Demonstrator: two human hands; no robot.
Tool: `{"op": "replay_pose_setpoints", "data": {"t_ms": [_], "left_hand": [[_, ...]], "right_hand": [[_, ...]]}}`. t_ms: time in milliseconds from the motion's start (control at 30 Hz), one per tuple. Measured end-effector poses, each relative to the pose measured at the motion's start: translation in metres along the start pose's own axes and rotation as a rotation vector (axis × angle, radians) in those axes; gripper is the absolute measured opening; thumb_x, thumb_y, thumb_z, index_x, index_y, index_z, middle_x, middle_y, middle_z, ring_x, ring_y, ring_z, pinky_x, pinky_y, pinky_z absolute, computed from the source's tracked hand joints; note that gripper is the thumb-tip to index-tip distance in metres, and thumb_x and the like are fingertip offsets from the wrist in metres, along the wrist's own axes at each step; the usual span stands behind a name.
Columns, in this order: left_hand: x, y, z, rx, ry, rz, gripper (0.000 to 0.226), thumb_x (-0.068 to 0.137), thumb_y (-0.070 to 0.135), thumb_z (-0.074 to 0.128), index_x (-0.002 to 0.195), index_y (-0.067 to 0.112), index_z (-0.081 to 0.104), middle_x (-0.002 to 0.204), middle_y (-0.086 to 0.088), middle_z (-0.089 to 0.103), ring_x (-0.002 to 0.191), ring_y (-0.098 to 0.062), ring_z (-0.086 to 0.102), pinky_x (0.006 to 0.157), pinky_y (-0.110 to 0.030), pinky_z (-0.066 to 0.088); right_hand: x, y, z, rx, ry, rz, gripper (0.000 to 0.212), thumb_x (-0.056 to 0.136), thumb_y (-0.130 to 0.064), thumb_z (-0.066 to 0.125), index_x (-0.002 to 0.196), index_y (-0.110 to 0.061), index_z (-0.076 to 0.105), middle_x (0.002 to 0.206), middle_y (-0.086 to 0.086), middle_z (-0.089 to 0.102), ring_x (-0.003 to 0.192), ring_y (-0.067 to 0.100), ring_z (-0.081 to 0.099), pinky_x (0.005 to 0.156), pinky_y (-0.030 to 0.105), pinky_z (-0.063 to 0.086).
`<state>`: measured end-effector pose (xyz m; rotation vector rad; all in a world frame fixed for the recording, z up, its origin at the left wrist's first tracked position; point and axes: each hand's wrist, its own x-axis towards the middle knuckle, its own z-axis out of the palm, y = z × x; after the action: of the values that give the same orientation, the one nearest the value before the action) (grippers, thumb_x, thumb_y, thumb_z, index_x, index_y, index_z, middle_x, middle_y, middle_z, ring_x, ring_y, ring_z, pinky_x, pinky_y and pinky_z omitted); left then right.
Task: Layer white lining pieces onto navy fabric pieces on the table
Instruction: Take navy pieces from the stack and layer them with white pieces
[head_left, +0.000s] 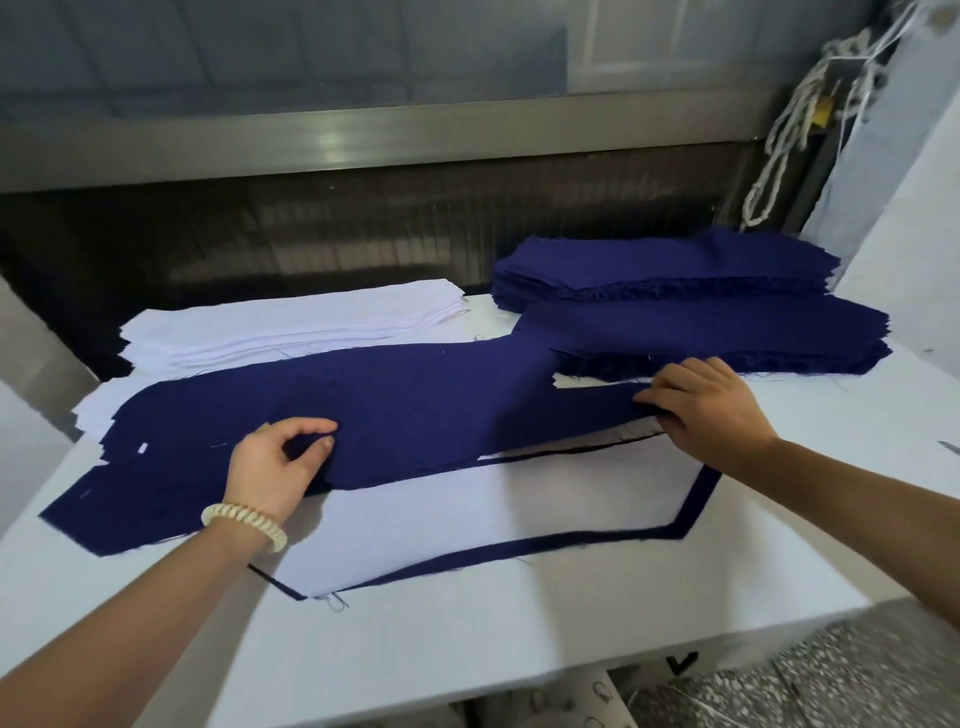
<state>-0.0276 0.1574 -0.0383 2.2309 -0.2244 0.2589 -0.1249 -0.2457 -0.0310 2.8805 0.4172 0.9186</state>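
The navy piece (415, 410) is thin woven cloth, light and limp, with fraying cut edges. It will likely sag and crease wherever it is unsupported, and it may drag the layer beneath it if it is slid instead of lifted. It looks best taken by its two ends, kept lightly stretched between them and lowered flat.

That is roughly how it is held. The left hand (272, 467) pinches a small fold of the cloth between thumb and fingertips toward its left end, and the wrist, wearing a pale bracelet (244, 525), lies over the near-left part of the fabric. The right hand (711, 410) grasps the right end with its fingers curled over the top of the edge, which is raised a little so a pale underside shows below it. The piece spans the middle of the table (519, 654) between the two hands, and its far-right part runs up to the nearer navy stack (727, 327).

Just nearer the person lies a white lining piece (467, 514), already set on a lower navy piece (519, 546) that shows only as a dark border along the near and right edges. The held cloth overlaps the far edge of that lining. The white lining stack (291, 322) sits at the far left, touching the held piece's far edge, and a second navy stack (665, 260) sits behind the first — both are well within reach of either hand
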Motion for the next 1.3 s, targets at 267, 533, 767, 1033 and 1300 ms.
{"op": "replay_pose_setpoints", "data": {"t_ms": [267, 533, 767, 1033, 1300], "left_hand": [[-0.037, -0.016, -0.015, -0.028, 0.004, -0.015, 0.026, 0.080, 0.005, 0.071, 0.080, 0.030, 0.067, 0.084, 0.016, 0.063, 0.085, 0.001, 0.055, 0.097, -0.033, 0.039], [-0.051, -0.032, -0.032, -0.051, -0.066, -0.035, 0.029, 0.075, 0.001, 0.075, 0.077, 0.028, 0.067, 0.090, 0.010, 0.062, 0.087, -0.002, 0.055, 0.069, 0.002, 0.036], [-0.054, -0.044, -0.036, -0.193, -0.100, -0.092, 0.023, 0.079, -0.003, 0.069, 0.076, 0.020, 0.070, 0.087, 0.007, 0.068, 0.083, -0.005, 0.062, 0.073, -0.004, 0.045], [-0.051, -0.057, -0.040, -0.250, -0.172, -0.132, 0.032, 0.081, -0.002, 0.068, 0.076, 0.030, 0.072, 0.082, 0.012, 0.071, 0.085, -0.015, 0.066, 0.083, -0.033, 0.051], [-0.053, -0.065, -0.037, -0.354, -0.178, -0.173, 0.032, 0.082, -0.008, 0.064, 0.077, 0.022, 0.072, 0.082, 0.006, 0.071, 0.087, -0.022, 0.066, 0.089, -0.048, 0.051]], "right_hand": [[-0.031, -0.016, -0.014, 0.053, -0.021, -0.134, 0.038, 0.049, 0.007, 0.086, 0.083, -0.007, 0.076, 0.075, 0.008, 0.066, 0.061, 0.029, 0.063, 0.059, 0.035, 0.052], [-0.045, -0.025, -0.009, 0.116, 0.002, -0.191, 0.025, 0.071, 0.001, 0.056, 0.084, -0.007, 0.076, 0.075, 0.006, 0.065, 0.060, 0.026, 0.063, 0.062, 0.031, 0.053], [-0.055, -0.031, -0.004, 0.165, -0.032, -0.169, 0.034, 0.069, 0.004, 0.049, 0.084, -0.008, 0.077, 0.076, 0.006, 0.066, 0.076, 0.017, 0.054, 0.063, 0.028, 0.052], [-0.059, -0.037, -0.002, 0.265, -0.031, 0.007, 0.040, 0.067, 0.007, 0.042, 0.083, -0.004, 0.076, 0.077, 0.009, 0.065, 0.080, 0.015, 0.046, 0.072, 0.029, 0.040], [-0.061, -0.037, -0.002, 0.262, -0.005, 0.006, 0.043, 0.072, -0.005, 0.032, 0.079, -0.003, 0.074, 0.077, 0.011, 0.065, 0.080, 0.017, 0.046, 0.073, 0.027, 0.040]]}}
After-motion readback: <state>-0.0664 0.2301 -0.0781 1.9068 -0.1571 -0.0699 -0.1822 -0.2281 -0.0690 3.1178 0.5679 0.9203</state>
